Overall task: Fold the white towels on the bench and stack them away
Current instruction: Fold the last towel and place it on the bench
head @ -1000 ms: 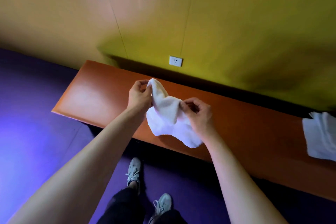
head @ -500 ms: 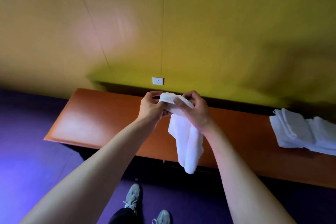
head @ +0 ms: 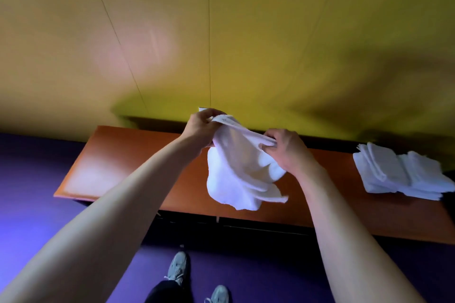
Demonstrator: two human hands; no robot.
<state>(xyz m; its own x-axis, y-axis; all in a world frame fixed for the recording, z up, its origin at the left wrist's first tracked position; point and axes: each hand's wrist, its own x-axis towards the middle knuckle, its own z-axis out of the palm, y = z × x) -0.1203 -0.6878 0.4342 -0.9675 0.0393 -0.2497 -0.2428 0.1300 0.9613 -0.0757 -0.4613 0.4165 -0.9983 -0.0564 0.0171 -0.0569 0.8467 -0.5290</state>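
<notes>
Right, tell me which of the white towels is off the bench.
The white towel gripped by the left hand and right hand, hanging loose above the bench. The other towels lie stacked on its right end.

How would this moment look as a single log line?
step: unfolding | left hand: grips towel | right hand: grips towel | towel: above bench | pile: at right

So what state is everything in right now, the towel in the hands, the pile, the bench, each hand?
Held towel: unfolded, rumpled, hanging in the air above the bench, its top edge stretched between both hands.
Left hand: pinching one end of that top edge.
Right hand: pinching the other end.
Towel pile: lying on the bench at its right end, roughly layered, untouched.
Bench: orange top, bare at its left end.
</notes>
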